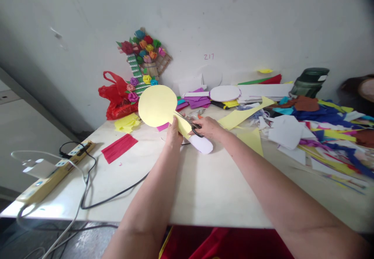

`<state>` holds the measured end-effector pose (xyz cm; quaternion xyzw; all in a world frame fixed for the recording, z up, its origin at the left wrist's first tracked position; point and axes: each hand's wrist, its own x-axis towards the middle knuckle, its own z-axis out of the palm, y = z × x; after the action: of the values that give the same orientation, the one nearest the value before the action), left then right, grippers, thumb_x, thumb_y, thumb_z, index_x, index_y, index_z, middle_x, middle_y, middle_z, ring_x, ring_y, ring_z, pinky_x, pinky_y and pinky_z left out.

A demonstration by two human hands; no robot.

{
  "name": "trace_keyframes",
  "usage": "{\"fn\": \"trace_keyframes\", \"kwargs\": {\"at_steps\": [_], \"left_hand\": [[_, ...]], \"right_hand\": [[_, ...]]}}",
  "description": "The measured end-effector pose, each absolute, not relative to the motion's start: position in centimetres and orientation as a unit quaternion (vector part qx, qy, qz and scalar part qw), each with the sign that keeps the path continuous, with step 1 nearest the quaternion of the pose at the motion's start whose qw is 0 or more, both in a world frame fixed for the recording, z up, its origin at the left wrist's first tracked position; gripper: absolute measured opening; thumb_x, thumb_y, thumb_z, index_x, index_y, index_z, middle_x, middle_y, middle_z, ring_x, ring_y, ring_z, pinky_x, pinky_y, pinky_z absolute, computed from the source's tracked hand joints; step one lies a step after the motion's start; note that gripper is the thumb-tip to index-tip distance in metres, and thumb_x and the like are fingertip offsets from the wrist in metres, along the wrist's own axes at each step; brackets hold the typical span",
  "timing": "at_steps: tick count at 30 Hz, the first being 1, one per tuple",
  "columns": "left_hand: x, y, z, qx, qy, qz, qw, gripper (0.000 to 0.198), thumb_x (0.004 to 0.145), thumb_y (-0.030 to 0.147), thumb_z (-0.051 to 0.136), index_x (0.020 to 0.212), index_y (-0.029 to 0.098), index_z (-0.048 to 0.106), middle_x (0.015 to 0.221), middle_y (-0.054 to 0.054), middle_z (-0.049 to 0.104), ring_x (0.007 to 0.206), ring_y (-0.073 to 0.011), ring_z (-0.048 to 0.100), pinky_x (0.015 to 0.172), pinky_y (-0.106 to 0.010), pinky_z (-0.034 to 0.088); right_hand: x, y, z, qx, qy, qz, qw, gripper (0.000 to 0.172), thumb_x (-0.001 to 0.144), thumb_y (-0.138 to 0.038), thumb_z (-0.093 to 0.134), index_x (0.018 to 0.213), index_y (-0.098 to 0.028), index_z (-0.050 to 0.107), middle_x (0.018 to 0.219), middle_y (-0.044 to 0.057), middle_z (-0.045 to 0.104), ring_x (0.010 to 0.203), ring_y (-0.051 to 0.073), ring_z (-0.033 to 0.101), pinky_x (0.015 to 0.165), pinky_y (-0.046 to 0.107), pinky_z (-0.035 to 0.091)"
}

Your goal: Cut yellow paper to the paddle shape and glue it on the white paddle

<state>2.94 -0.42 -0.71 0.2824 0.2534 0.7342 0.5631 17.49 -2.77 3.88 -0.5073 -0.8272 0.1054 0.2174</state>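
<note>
My left hand (173,135) pinches a pale yellow paper cutout (157,106), a large round shape with a narrower strip running down to the right. Dark-handled scissors (196,128) are in my right hand (209,128), their blades lying along the edge of that strip, close to my left thumb. Just below the scissors shows a white rounded paper piece (202,144); whether it is joined to the yellow paper I cannot tell. Yellow paper offcuts (247,114) lie to the right of my right hand.
A paper-flower ornament (146,60) leans on the wall beside a red plastic bag (117,99). A power strip (58,171) with cables lies left, near red crepe paper (119,148). Coloured scraps (336,134) heap up at right, before a dark green bottle (310,82).
</note>
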Motion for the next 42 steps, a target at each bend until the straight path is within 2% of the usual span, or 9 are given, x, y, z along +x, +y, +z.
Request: {"fn": "trace_keyframes", "kwargs": {"at_steps": [4, 10, 16, 20, 24, 42], "left_hand": [[2.9, -0.2, -0.9, 0.287, 0.251, 0.733, 0.563, 0.034, 0.077, 0.034, 0.059, 0.105, 0.015, 0.056, 0.093, -0.01, 0.068, 0.082, -0.0218, 0.064, 0.083, -0.037, 0.047], [2.9, 0.1, -1.3, 0.285, 0.229, 0.739, 0.566, 0.029, 0.076, 0.032, 0.061, 0.099, 0.014, 0.057, 0.089, -0.009, 0.068, 0.084, -0.0214, 0.064, 0.086, -0.036, 0.046], [3.1, 0.1, -1.4, 0.285, 0.225, 0.734, 0.574, 0.031, 0.076, 0.031, 0.061, 0.101, 0.014, 0.056, 0.09, -0.009, 0.068, 0.086, -0.0213, 0.064, 0.087, -0.036, 0.046], [3.2, -0.1, -1.3, 0.294, 0.229, 0.724, 0.581, 0.028, 0.078, 0.031, 0.059, 0.1, 0.014, 0.057, 0.091, -0.01, 0.068, 0.086, -0.0215, 0.064, 0.086, -0.037, 0.047], [3.1, -0.2, -1.2, 0.289, 0.236, 0.72, 0.585, 0.033, 0.077, 0.032, 0.06, 0.105, 0.015, 0.055, 0.094, -0.01, 0.067, 0.086, -0.0221, 0.064, 0.085, -0.037, 0.047], [3.7, 0.0, -1.4, 0.274, 0.245, 0.719, 0.59, 0.033, 0.079, 0.03, 0.058, 0.107, 0.014, 0.055, 0.095, -0.011, 0.067, 0.089, -0.0229, 0.063, 0.086, -0.039, 0.046]], "right_hand": [[17.5, -2.9, 4.1, -0.508, -0.826, 0.113, 0.218, 0.037, 0.065, -0.058, 0.057, 0.078, -0.023, 0.065, 0.068, -0.001, 0.061, 0.062, 0.012, 0.049, 0.052, 0.022, 0.026], [17.7, -2.7, 4.1, -0.51, -0.831, 0.094, 0.202, 0.044, 0.065, -0.064, 0.054, 0.085, -0.026, 0.066, 0.072, -0.001, 0.063, 0.064, 0.014, 0.051, 0.053, 0.023, 0.027], [17.9, -2.5, 4.4, -0.514, -0.835, 0.095, 0.171, 0.045, 0.065, -0.066, 0.051, 0.085, -0.029, 0.066, 0.071, -0.002, 0.062, 0.064, 0.013, 0.051, 0.054, 0.023, 0.028], [18.5, -2.2, 4.4, -0.502, -0.838, 0.137, 0.163, 0.047, 0.064, -0.067, 0.051, 0.082, -0.026, 0.066, 0.07, -0.002, 0.06, 0.064, 0.013, 0.051, 0.054, 0.022, 0.03], [18.8, -2.2, 4.5, -0.49, -0.84, 0.171, 0.16, 0.048, 0.065, -0.068, 0.049, 0.081, -0.026, 0.067, 0.067, -0.003, 0.059, 0.063, 0.013, 0.051, 0.054, 0.022, 0.031], [17.2, -3.0, 4.6, -0.54, -0.824, 0.066, 0.156, 0.048, 0.068, -0.069, 0.043, 0.081, -0.028, 0.065, 0.082, 0.001, 0.066, 0.076, 0.018, 0.057, 0.058, 0.025, 0.033]]}}
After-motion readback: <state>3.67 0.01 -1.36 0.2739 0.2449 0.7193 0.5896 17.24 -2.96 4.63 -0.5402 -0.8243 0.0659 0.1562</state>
